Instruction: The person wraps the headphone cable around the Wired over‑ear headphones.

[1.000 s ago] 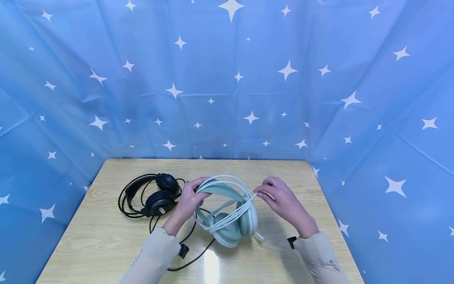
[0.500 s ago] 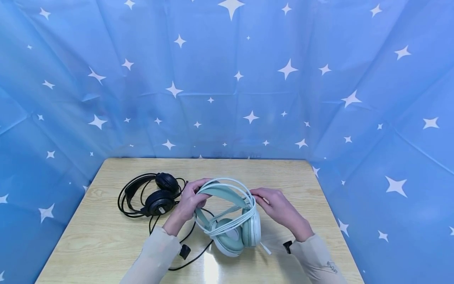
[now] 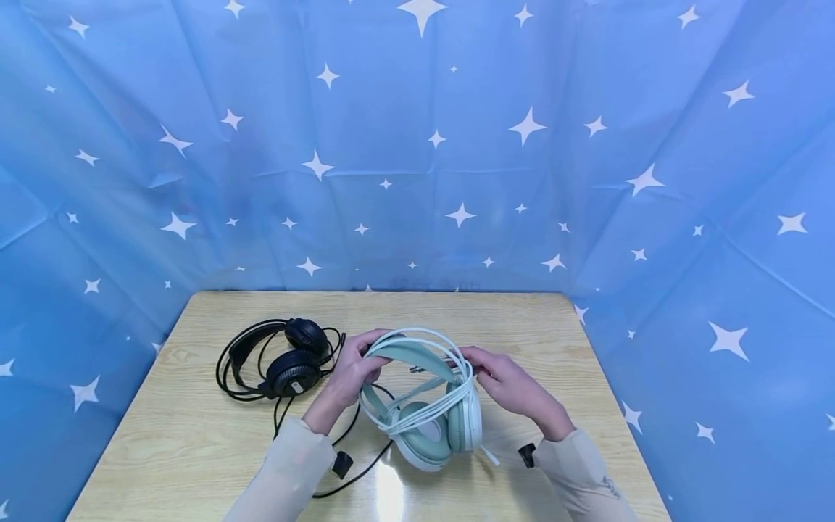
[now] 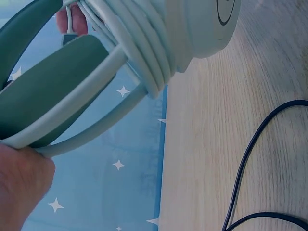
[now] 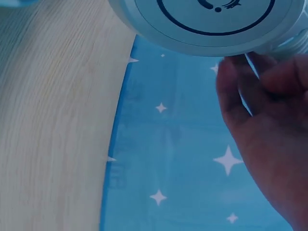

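Observation:
A pale green and white headset (image 3: 420,442) is held tilted over the table, its own pale cable (image 4: 149,48) wound several times around the ear cups and band. My left hand (image 3: 355,366) grips the headband (image 3: 407,353) with the thumb over it. At the far side of the right ear cup, my right hand (image 3: 512,380) pinches the cable's end. A small dark plug (image 4: 69,38) shows beside its fingertips in the left wrist view. The right wrist view shows the ear cup (image 5: 216,24) hiding those fingertips. A thin white microphone boom (image 3: 489,455) points down from the headset.
Left of the hands, a black headset (image 3: 291,373) lies on the wooden table (image 3: 196,442). Its black cable (image 3: 365,470) runs under the left forearm toward the front. A blue star-patterned curtain (image 3: 417,174) stands behind the table and at both sides.
My right hand has come in from the right to the ear cup with the cable end, and the plug now shows inside the headset's loop. The headset has shifted slightly right; my left hand keeps its grip.

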Demonstrator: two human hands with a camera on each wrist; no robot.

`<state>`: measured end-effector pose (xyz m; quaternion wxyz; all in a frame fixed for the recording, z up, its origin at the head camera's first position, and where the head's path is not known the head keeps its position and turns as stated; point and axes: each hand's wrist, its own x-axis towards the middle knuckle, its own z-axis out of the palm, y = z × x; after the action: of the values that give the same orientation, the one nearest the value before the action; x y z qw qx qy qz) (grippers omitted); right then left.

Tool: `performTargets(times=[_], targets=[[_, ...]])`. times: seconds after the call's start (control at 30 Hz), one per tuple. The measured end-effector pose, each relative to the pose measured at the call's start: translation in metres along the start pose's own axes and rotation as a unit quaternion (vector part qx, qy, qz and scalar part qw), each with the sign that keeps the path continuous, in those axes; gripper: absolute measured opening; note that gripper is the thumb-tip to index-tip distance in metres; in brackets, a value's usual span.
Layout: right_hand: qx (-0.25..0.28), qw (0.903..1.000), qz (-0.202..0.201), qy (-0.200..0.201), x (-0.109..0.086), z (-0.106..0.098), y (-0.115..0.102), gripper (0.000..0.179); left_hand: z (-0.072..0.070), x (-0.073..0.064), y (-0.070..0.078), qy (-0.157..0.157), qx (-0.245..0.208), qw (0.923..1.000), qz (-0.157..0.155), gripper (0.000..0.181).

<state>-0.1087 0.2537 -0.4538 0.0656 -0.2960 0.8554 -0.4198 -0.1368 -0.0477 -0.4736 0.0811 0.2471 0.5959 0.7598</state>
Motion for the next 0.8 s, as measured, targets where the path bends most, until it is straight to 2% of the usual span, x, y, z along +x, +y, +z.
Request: performTargets(times=[0.13,0.3,0.5,0.63,0.8], targets=[[0.059,0.998,0.017,-0.013,-0.001,-0.001,0.003,0.047,0.002,0.001,0.001,0.006,0.005,1.0,-0.006,0.037],[0.086,0.996,0.022,0.011,0.001,0.003,0.009,0.039,0.006,0.002,0.002,0.011,0.024,0.9994,-0.021,0.034],[0.056,0.9976,0.029,0.028,0.004,0.007,0.01,0.038,0.009,0.003,0.002,0.028,0.037,0.9984,-0.033,0.034],[0.025,0.9992,0.025,0.019,0.005,0.005,0.007,0.04,0.009,0.003,0.002,0.031,0.046,0.9977,-0.039,0.034],[0.015,0.9993,0.034,-0.001,0.005,0.002,0.006,0.038,0.009,0.003,0.003,0.033,0.062,0.9967,-0.041,0.035]])
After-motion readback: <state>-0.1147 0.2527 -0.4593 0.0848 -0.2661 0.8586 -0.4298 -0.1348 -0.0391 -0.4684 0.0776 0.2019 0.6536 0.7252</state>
